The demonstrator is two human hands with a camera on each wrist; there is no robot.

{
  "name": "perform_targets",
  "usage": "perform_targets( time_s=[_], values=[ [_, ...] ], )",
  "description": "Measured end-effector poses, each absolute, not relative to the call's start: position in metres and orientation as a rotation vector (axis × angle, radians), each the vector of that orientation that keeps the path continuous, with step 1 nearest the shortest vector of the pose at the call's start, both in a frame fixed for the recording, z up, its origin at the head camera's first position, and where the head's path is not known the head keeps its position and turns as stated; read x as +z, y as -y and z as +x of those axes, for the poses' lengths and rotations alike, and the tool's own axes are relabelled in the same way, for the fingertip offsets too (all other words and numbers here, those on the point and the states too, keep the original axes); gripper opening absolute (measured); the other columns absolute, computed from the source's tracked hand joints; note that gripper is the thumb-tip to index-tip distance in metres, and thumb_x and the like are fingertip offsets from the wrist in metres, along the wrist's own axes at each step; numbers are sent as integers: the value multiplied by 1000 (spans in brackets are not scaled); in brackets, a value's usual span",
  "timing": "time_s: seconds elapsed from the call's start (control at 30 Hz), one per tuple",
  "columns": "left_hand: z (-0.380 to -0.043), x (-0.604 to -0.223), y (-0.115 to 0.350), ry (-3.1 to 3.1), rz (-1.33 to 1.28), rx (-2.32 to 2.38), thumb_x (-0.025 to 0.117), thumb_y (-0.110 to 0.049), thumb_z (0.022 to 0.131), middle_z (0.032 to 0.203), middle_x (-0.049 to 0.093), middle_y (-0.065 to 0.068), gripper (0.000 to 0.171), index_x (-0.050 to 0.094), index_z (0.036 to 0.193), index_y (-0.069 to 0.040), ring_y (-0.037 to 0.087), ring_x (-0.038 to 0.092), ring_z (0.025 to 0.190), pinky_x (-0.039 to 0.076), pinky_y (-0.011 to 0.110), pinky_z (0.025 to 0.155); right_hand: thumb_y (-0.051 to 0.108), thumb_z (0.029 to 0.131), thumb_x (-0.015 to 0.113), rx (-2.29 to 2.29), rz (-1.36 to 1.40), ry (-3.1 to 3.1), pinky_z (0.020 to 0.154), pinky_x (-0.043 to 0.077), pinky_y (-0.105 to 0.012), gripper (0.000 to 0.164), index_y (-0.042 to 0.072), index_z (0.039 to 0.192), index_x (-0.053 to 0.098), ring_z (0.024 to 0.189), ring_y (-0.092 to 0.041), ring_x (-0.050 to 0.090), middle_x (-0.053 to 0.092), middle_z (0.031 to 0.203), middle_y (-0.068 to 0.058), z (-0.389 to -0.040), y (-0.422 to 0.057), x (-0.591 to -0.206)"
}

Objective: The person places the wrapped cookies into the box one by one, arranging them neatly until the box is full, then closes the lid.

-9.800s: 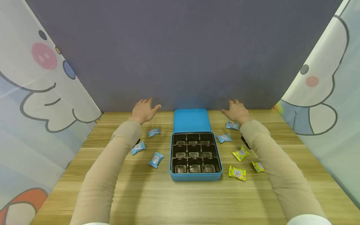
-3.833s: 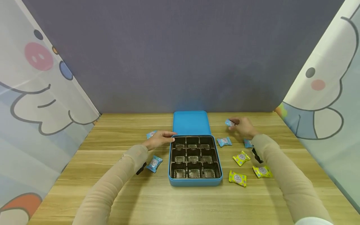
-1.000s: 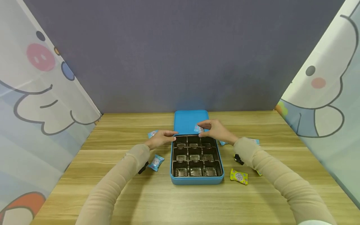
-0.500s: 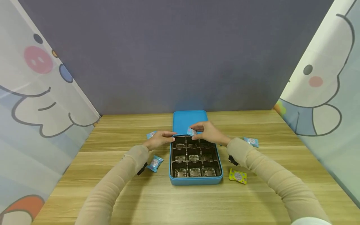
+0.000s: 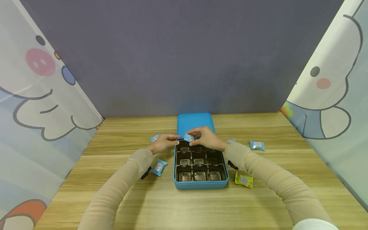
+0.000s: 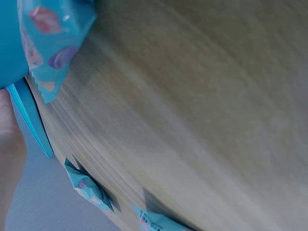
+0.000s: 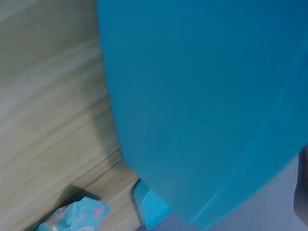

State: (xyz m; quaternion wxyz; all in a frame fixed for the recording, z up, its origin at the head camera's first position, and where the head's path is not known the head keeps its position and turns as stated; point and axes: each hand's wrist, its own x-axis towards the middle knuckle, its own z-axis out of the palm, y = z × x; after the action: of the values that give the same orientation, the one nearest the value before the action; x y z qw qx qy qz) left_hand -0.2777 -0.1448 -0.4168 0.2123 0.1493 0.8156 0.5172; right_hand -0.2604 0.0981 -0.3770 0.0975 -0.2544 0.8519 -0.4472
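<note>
My right hand (image 5: 208,138) pinches a blue wrapped candy (image 5: 188,137) between thumb and fingers, over the back-left part of the box's black tray (image 5: 198,161). The tray's visible compartments hold nothing. My left hand (image 5: 164,142) grips the back-left corner of the blue box (image 5: 200,185), thumb at the rim. The box's lid (image 5: 195,121) lies folded back behind it. In the left wrist view a few fingers (image 6: 9,144) show by the box wall (image 6: 9,43). The right wrist view is mostly box wall (image 7: 192,96), with part of the hand (image 7: 302,187) at its right edge.
Blue candies lie left of the box, one (image 5: 159,167) near my left wrist and one (image 5: 155,138) behind that hand. On the right are blue candies (image 5: 257,145) (image 5: 231,141) and a yellow one (image 5: 243,180). A grey panel (image 5: 184,57) stands behind the wooden table (image 5: 184,210).
My right hand first picked up the blue candy from the table at the back right, then brought it left over the box. My left hand came from the table's back edge to the box corner.
</note>
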Motion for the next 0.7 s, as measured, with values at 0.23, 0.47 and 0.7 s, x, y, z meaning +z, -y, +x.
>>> perform_targets(
  time_s=[0.23, 0.47, 0.7],
  values=[
    [-277, -416, 145, -2247, 437, 1454, 58, -29, 89, 143, 37, 9, 46, 48, 133, -17, 31, 35, 131, 34, 49, 106, 20, 73, 75, -1354, -778, -2491, 95, 46, -27, 54, 13, 123, 56, 115, -23, 54, 58, 124, -7, -262, -92, -383],
    [-277, -416, 144, -2242, 417, 1456, 58, -27, 90, 142, 39, 7, 44, 49, 132, -19, 29, 37, 130, 36, 47, 105, 18, 74, 74, -1380, -754, -2470, 95, 47, -27, 52, 12, 122, 57, 114, -23, 55, 58, 123, -7, -265, -86, -389],
    [-278, -418, 144, -2275, 402, 1436, 58, -30, 89, 141, 41, 5, 43, 50, 131, -21, 27, 38, 130, 38, 46, 104, 16, 76, 73, -1381, -768, -2435, 95, 47, -29, 53, 9, 125, 54, 116, -24, 53, 55, 127, -11, -265, -82, -393]
  ],
)
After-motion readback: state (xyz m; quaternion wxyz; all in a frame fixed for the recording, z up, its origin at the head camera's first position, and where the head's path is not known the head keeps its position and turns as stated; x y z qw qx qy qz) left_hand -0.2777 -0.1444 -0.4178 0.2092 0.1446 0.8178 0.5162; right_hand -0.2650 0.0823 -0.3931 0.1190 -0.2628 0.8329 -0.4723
